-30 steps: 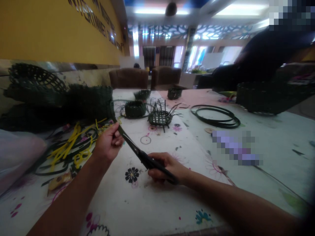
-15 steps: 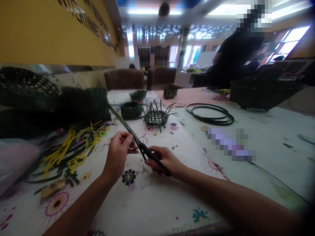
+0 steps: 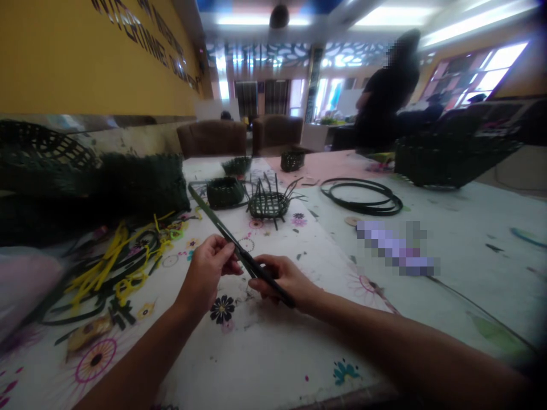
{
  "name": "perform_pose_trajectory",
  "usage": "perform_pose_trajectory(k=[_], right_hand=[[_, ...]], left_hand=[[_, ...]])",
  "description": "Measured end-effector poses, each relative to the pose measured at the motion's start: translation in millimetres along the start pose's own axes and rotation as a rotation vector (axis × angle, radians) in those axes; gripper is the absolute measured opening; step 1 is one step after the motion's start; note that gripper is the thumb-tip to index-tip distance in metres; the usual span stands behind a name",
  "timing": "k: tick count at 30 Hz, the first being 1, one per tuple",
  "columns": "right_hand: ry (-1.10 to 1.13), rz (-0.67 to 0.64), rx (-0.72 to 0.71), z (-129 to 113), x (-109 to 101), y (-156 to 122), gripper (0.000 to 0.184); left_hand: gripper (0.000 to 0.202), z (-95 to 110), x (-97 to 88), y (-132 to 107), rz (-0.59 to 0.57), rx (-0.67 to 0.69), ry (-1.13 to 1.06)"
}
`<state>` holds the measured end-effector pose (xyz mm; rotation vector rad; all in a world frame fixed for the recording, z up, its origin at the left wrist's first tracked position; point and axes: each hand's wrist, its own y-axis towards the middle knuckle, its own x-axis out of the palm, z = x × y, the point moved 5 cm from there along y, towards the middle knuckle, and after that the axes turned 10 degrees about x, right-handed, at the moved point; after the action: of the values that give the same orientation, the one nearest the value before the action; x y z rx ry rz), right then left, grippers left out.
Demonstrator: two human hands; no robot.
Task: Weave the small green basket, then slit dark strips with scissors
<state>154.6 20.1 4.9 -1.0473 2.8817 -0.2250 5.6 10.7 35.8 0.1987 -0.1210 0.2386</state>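
Observation:
My left hand (image 3: 210, 266) pinches a long dark green strip (image 3: 207, 209) between thumb and fingers. The strip slants away to the upper left and looks split lengthwise near my fingers. In my right hand (image 3: 287, 278), the fingers are closed around dark-handled scissors (image 3: 267, 277), whose front end meets the strip just right of my left fingertips. Blur and dim light hide the exact contact of the blades. Beyond my hands sits a small woven basket (image 3: 269, 206) with loose strip ends standing up around it.
Yellow and green strip scraps (image 3: 102, 265) lie in a pile at the left. Finished dark baskets (image 3: 224, 192) stand farther back, with a large basket (image 3: 448, 162) at right. A strip coil (image 3: 363, 196) rests on the right table. A person (image 3: 382, 102) stands in the background.
The scissors and both hands stay close together, with only slight shifts along the strip. The background person now appears farther left and more upright as the view turns slightly.

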Motion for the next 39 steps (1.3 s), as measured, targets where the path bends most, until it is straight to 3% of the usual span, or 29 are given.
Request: perform_pose_trajectory(k=[5, 10, 15, 22, 39], right_hand=[[0.048, -0.042, -0.02, -2, 2, -3, 0.035], [0.011, -0.108, 0.035, 1, 7, -5, 0.034], [0.012, -0.151, 0.059, 8, 11, -4, 0.04], [0.063, -0.166, 0.075, 6, 11, -3, 0.041], [0.042, -0.188, 0.002, 5, 19, -9, 0.032]], left_hand=[[0.028, -1, -1.8, 3, -0.052, -0.037, -0.015], [0.029, 6, -32.2, 24, 0.143, 0.1, -0.062], [0.029, 6, -49.2, 37, 0.187, 0.119, -0.147], [0.028, 13, -48.6, 31, 0.291, 0.182, -0.151], [0.032, 14, -45.3, 27, 0.275, 0.191, -0.235]])
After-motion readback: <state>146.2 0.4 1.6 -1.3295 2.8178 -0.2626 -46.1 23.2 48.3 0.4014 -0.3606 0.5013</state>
